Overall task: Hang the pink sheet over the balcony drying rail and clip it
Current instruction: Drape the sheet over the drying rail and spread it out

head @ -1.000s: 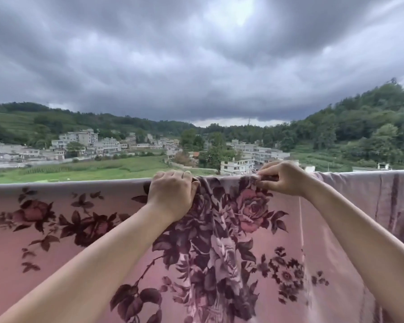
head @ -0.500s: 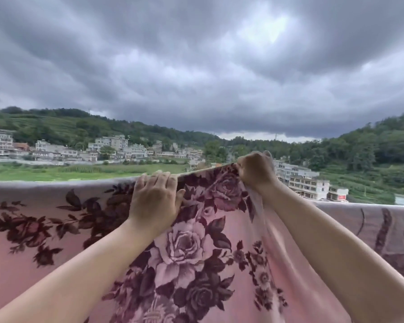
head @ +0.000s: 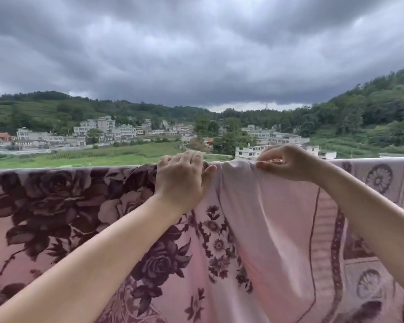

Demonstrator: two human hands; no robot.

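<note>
Head view:
- Left hand (head: 181,179): fingers curling over top fold of pink sheet (head: 254,229), palm pressing on cloth, thumb lying against it; gripping sheet at top edge.
- Right hand (head: 289,163): fingertips pinching bunched ridge of sheet just right of left hand; small pale object possibly between fingers, cannot tell what.
- Pink sheet: hanging draped across full width over rail (rail itself hidden under cloth); dark maroon rose print at left, plain pink band at centre, striped medallion border at right; folds gathering beneath hands.
</note>
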